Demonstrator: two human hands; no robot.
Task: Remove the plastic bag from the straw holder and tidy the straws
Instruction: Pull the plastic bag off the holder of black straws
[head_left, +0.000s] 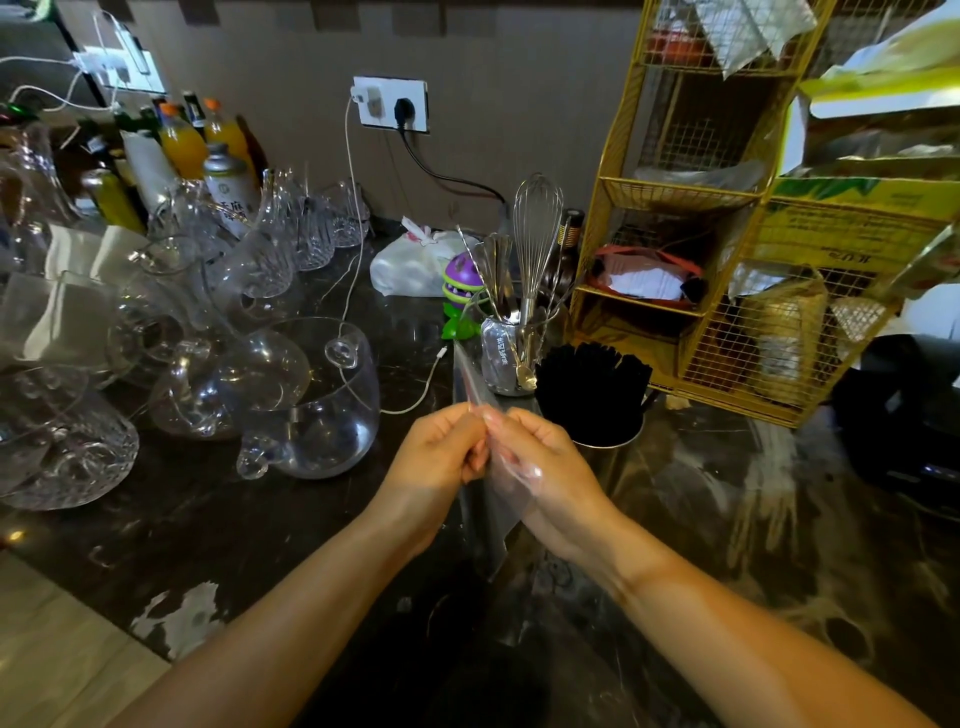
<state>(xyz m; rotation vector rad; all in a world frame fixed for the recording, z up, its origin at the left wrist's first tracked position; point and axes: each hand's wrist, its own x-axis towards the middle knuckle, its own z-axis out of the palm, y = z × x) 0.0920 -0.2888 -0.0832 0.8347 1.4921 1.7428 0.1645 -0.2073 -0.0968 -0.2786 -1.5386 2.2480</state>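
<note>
A clear plastic bag (491, 525) hangs between my two hands, above the dark counter in front of me. My left hand (441, 457) and my right hand (540, 467) both pinch its top edge, fingertips close together. A strip of the bag rises past my fingers toward the utensil jar. Just behind my right hand stands the metal straw holder (610, 439), packed with upright black straws (592, 384). No bag covers the straws.
A glass jar (506, 358) with a whisk and spoons stands left of the straws. Glass jugs and decanters (311, 400) crowd the left counter. A yellow wire rack (727, 291) rises at the right. A white cable (415, 400) lies by the jugs.
</note>
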